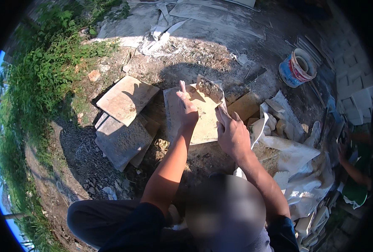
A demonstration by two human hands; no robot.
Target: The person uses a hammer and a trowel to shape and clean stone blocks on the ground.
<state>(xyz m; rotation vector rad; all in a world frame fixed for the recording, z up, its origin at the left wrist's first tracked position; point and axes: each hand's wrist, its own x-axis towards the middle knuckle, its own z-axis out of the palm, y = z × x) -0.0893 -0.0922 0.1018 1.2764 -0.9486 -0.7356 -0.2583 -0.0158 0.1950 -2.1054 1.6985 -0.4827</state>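
Both forearms rise from the lower edge toward a pale square tile (pixel 195 122) lying tilted on the ground. Mortar could slide off the trowel (pixel 211 89) onto the dirt if the blade tips, and the tile may slip, since it rests unevenly on rubble. Left hand (pixel 187 110) lies flat on the tile's face, fingers (pixel 182 88) pressed together and stretched forward. Right hand (pixel 232 132) is curled closed around the trowel's handle, the loaded blade just beyond its fingertips, above the tile's far corner. Stacked slabs (pixel 125 122) lie left of the left fingers; white sacks (pixel 295 155) lie right.
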